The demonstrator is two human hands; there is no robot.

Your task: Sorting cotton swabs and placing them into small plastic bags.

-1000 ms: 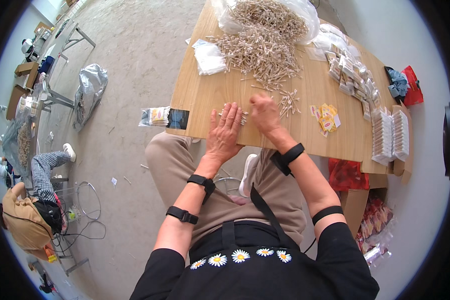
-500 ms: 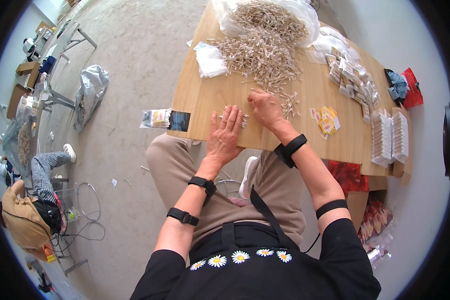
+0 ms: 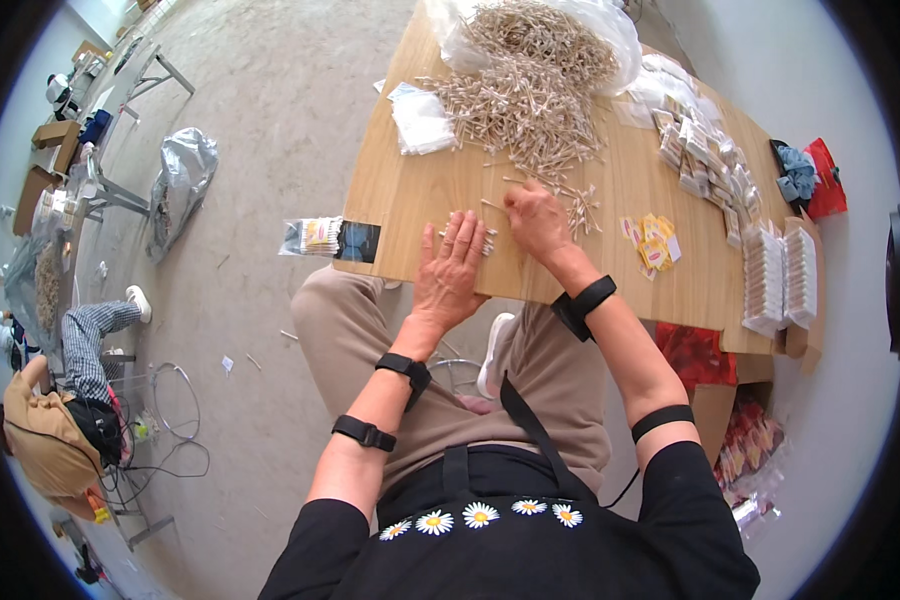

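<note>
My left hand [image 3: 448, 265] lies flat near the table's front edge, its fingers stretched out over a small group of cotton swabs [image 3: 488, 240] whose tips show beside the fingers. To its right, my right hand [image 3: 540, 222] is closed in a pinch with a cotton swab [image 3: 491, 204] sticking out to the left. A few loose swabs [image 3: 582, 208] lie just right of that hand. Beyond both hands a large heap of cotton swabs [image 3: 530, 110] spills from a clear plastic bag [image 3: 622, 50]. What lies under the left palm is hidden.
White sheets [image 3: 422, 122] lie left of the heap. A filled swab packet [image 3: 320, 237] overhangs the table's left edge. Yellow cards [image 3: 654, 242] and stacked packed swabs [image 3: 763, 275] are on the right. Another person [image 3: 55, 430] sits far left.
My right hand has shifted slightly right and nearer to me, and a swab now shows out of its fingers. My left hand has stayed in place.
</note>
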